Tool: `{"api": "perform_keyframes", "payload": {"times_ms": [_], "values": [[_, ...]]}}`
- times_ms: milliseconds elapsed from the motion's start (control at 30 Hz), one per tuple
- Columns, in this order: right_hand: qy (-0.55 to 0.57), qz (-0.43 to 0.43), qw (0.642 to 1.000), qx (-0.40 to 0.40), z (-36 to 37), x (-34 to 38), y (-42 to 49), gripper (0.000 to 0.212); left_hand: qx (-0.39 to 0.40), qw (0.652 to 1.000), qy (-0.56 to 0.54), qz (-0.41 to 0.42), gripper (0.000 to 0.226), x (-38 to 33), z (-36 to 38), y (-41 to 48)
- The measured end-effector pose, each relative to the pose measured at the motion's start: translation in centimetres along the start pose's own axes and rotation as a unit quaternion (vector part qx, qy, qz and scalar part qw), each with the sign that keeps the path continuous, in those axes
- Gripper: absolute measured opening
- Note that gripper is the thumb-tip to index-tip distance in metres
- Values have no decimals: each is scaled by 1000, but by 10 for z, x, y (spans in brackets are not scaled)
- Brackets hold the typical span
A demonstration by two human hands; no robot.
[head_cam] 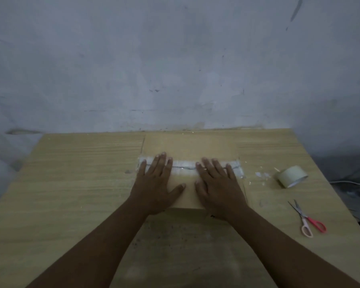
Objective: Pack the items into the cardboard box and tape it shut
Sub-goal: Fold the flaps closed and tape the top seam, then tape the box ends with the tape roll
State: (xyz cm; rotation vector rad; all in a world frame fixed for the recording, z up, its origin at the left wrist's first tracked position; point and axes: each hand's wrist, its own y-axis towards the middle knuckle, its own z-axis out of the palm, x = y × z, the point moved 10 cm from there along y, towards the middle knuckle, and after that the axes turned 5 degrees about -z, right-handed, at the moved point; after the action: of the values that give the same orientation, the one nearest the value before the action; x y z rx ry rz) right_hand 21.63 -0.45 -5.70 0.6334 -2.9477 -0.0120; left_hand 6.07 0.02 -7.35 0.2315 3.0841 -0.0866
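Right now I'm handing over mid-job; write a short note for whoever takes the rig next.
Hands: left hand and right hand are both flat, fingers straight, pressing the box top, fingertips on the tape strip.
Things: the box sits closed on the table. The tape roll and scissors lie to its right, no hand on them.
Done: flaps shut, one strip across the seam. Contents hidden.
Left: probably smooth the strip's ends down the sides, then lift off.
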Motion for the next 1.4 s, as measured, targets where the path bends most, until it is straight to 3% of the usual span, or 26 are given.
{"api": "perform_keyframes", "payload": {"times_ms": [167,467,700,800,933,1000,1067,1200,1300,1400], "values": [[-23,118,992,-45,-7,-24,-35,72,-22,999,-27,-37,103,3,-4,-6],[33,126,983,-130,-19,-34,-32,61,-8,998,-45,39,114,-37,-6,-4],[147,129,961,-196,-37,-65,-19,45,-47,993,-107,-17,106,-50,-8,13],[230,138,937,-226,-37,-78,-21,39,-47,996,-80,-15,104,-68,-9,23],[373,165,871,-275,-49,-119,-29,27,-29,998,-48,5,113,-106,-9,41],[362,170,881,-253,-48,-148,-29,22,-17,998,-66,-9,116,-128,-6,54],[307,173,915,-197,-40,-181,-26,19,-9,997,-74,-33,118,-149,-1,67],[120,138,983,13,-12,-248,-25,46,-8,998,-34,-46,113,-192,0,85],[10,89,984,153,6,-288,-31,70,-22,998,-26,-52,109,-200,0,94],[-25,57,968,244,20,-312,-29,66,-40,997,-38,-56,104,-198,-2,97]]}}
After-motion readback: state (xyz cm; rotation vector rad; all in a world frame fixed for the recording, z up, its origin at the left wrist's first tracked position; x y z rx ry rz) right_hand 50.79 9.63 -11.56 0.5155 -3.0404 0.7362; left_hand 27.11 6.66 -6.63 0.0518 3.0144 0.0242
